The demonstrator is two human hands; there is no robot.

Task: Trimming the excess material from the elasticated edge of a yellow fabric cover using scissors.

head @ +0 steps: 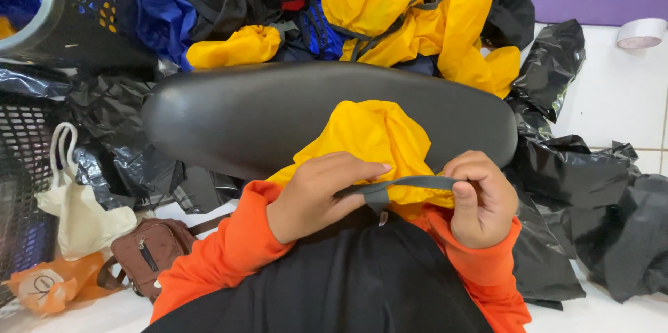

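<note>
Open room only over the far half of the black padded seat [229, 114]: bare surface toward its left and right ends. Middle of the near edge blocked by bunched yellow fabric [376, 135], with a grey strap [410, 183] stretched between left hand [313, 194] and right hand [480, 201]. Beyond the far edge, closed off by a heap of yellow, blue and black garments [390, 6]. Left end hemmed by black mesh baskets [28, 138], cream tote [80, 215] and brown pouch [149, 253]. Right end crowded by crumpled black plastic bags [591, 201]; white floor tile [619, 96] free behind them.
</note>
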